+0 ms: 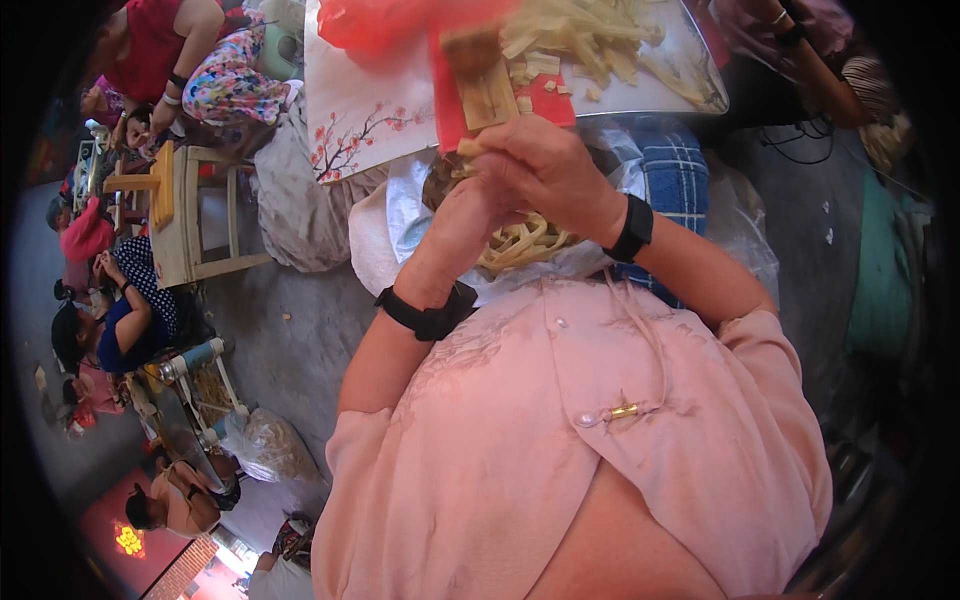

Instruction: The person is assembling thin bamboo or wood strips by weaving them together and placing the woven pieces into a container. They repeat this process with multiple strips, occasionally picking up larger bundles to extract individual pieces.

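Observation:
My hands are together above my lap, just short of the table's near edge. My right hand (550, 165) is closed, its fingers bent over the left. A small pale-yellow strip (468, 147) pokes out at its fingertips. Beneath it my left hand (470, 228) is closed too, most of its fingers hidden, so what it holds cannot be made out. Under both hands, curled pale strips (530, 243) lie in a whitish plastic-lined holder on my lap. Ahead, a wooden block (487, 95) rests on a red sheet (550, 103) with small cut pieces around it.
A pile of long pale stalks (585, 40) covers the far right of the white table (375, 105). Red plastic (375, 22) lies at its far left. A blue checked cloth (675, 180) is by my right arm. Wooden stools (200, 215) and several people are at the left.

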